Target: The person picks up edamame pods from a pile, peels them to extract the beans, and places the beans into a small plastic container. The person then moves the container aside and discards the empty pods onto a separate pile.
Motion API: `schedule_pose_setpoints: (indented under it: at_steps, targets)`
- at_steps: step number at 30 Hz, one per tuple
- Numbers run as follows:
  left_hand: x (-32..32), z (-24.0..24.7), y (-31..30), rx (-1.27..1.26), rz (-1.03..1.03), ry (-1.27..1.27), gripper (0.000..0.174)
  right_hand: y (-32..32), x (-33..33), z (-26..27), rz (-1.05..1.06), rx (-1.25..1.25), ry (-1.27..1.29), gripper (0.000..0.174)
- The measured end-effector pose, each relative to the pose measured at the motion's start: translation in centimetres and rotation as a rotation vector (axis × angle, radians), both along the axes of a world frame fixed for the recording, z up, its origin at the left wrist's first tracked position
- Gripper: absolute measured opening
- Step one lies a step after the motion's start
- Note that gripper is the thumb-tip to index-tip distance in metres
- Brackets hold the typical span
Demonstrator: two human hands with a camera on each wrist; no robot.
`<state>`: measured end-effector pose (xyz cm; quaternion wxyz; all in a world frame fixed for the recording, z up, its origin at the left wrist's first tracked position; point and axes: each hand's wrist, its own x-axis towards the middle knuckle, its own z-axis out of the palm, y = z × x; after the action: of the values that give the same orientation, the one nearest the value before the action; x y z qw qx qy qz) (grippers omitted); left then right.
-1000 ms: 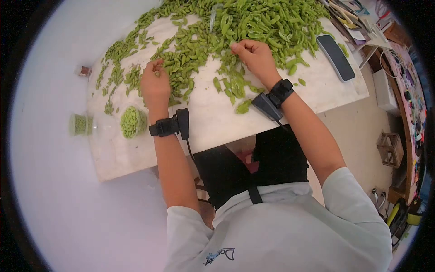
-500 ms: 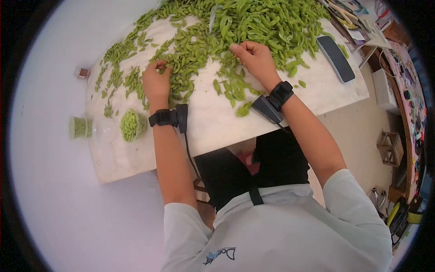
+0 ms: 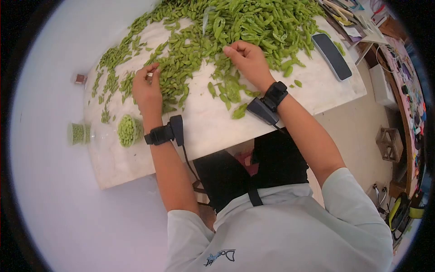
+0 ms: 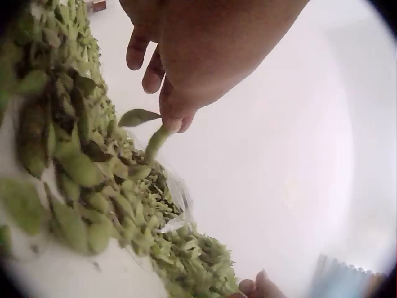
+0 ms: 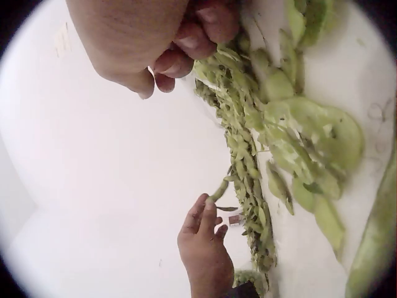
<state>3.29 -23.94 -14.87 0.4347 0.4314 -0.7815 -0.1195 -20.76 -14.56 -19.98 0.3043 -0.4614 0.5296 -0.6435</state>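
My left hand (image 3: pixel 147 93) is raised over the near left part of the soybean pods (image 3: pixel 181 59). In the left wrist view its thumb and fingertip pinch one green pod (image 4: pixel 155 144), while a darker slim pod (image 4: pixel 139 117) sticks out beside it. My right hand (image 3: pixel 251 63) hovers by the larger heap of brighter green pods (image 3: pixel 258 25). Its fingers are curled with the thumb close against the index finger, and nothing shows between them in the right wrist view. Flattened, split pod shells (image 5: pixel 316 133) lie below this hand.
A clear cup of shelled green beans (image 3: pixel 129 131) stands left of my left wrist. Another tub of beans (image 3: pixel 79 134) shows farther left. A phone (image 3: pixel 331 56) lies at the table's right side, near a stack of tools and papers (image 3: pixel 342 18). A plastic strip (image 3: pixel 206 20) lies among the pods.
My left hand has shifted slightly left and toward me, its thumb and fingers now extended around a pod. My right hand stays nearly in place, with a slight shift left.
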Motion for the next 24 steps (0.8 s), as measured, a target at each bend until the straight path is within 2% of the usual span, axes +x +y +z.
schedule_pose_setpoints:
  at_steps: [3, 4, 6, 9, 10, 13, 16, 19, 20, 24]
  targets:
    - [-1.2, 1.0, 0.6, -0.082, -0.013, -0.054, 0.018, 0.2, -0.1, 0.4, 0.041, 0.007, 0.006, 0.022]
    - [-1.9, 1.0, 0.8, 0.076, -0.102, 0.093, 0.018, 0.2, -0.1, 0.5, 0.062, 0.013, 0.007, 0.019]
    - [-4.0, 1.0, 1.3, 0.384, -0.279, 0.392, 0.018, 0.3, 0.2, 0.9, 0.122, 0.012, -0.055, 0.025]
    - [-6.7, 1.3, 2.7, 0.576, -0.475, 0.351, 0.019, 1.0, 0.6, 1.8, 0.200, -0.002, -0.189, 0.027]
    - [-7.6, 1.0, 2.8, 0.588, -0.507, 0.352, 0.019, 1.1, 0.5, 2.0, 0.224, -0.009, -0.241, 0.027]
    - [-8.8, -1.3, 2.2, 0.610, -0.581, 0.436, 0.023, 0.7, -0.1, 1.2, 0.181, -0.042, -0.073, 0.029]
    - [-9.0, -2.7, 2.5, 0.756, -0.661, 0.536, 0.024, 0.5, -0.1, 0.8, 0.178, -0.058, -0.005, 0.034]
    - [-9.2, -3.0, 3.2, 0.757, -0.694, 0.539, 0.025, 0.8, 0.5, 1.5, 0.164, -0.055, -0.046, 0.039]
    - [-9.1, -2.7, 3.4, 0.737, -0.635, 0.503, 0.023, 0.6, 0.2, 1.2, 0.185, 0.042, -0.009, 0.040]
    - [-9.1, -3.0, 3.4, 0.648, -0.658, 0.565, 0.020, 0.6, 0.1, 0.9, 0.275, 0.046, -0.104, 0.041]
